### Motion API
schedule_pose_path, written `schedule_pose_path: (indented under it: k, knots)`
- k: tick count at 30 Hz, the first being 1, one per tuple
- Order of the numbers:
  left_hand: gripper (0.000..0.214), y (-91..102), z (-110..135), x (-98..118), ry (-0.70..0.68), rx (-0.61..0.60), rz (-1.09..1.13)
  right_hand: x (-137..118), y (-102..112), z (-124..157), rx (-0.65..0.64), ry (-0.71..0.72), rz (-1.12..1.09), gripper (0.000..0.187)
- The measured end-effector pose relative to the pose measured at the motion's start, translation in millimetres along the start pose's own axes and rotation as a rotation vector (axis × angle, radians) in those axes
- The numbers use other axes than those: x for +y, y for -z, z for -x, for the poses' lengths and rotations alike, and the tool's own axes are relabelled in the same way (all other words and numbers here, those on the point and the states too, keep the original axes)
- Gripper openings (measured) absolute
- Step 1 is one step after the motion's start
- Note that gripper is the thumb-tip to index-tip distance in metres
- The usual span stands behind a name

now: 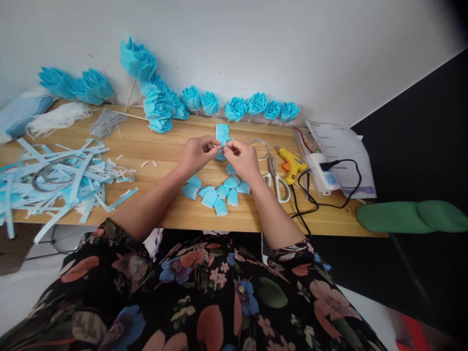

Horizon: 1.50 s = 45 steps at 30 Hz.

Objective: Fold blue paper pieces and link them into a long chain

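Observation:
My left hand (199, 153) and my right hand (243, 157) meet over the middle of the table, fingertips pinched together on a small blue fabric petal (220, 156). Most of that petal is hidden by the fingers. Just beyond the fingertips lies a row of overlapping blue pieces (222, 130). Nearer to me, below the hands, several loose blue petals (209, 199) are scattered on the wood. To the right of my right hand are white-handled scissors (281, 187) and a roll of tape (260, 148).
A wooden table (161, 204) holds a yellow glue gun (291, 165), a power strip (323, 174) and papers (341, 151) at right. Blue fabric flowers (236, 108) line the wall. Fabric strips (69, 183), wires (107, 122) and white cords (60, 117) lie left.

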<state>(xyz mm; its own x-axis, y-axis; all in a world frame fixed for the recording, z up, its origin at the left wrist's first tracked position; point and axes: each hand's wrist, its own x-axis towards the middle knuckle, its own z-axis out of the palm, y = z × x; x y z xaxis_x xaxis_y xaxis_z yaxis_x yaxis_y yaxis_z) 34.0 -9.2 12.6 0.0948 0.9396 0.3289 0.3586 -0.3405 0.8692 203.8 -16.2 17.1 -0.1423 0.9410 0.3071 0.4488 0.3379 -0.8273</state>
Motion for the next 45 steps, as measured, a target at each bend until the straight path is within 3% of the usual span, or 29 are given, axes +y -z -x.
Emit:
schedule_pose_path:
  k: [10, 21, 29, 36, 40, 43, 45]
  knots:
    - [0.011, -2.9, -1.0, -1.9, 0.036, 0.024, 0.151, 2.9, -0.1, -1.0, 0.005, 0.001, 0.003, 0.018]
    - [0.009, -1.7, 2.8, -0.9, -0.041, 0.034, -0.076, 1.7, 0.0, -0.7, 0.014, 0.013, 0.035, 0.019]
    - [0.009, -0.7, 3.0, 6.0, -0.031, 0.043, -0.087, 2.4, -0.5, -0.7, 0.007, 0.010, 0.044, 0.019]
    - [0.011, 1.2, -3.5, -6.1, 0.001, 0.122, -0.026, 2.0, 2.2, -2.4, 0.039, -0.031, -0.025, 0.018]
    - [0.009, 17.9, -15.0, -11.7, 0.024, 0.241, -0.049, 7.6, 3.7, -6.6, 0.057, -0.072, -0.118, 0.019]
    - [0.010, 48.1, -25.5, -12.4, 0.070, 0.297, -0.108, 12.6, 2.3, -9.4, 0.032, -0.124, -0.296, 0.022]
    - [0.018, 73.3, -30.3, -12.6, 0.087, 0.248, -0.233, 13.4, 1.3, -9.8, 0.016, -0.159, -0.389, 0.024]
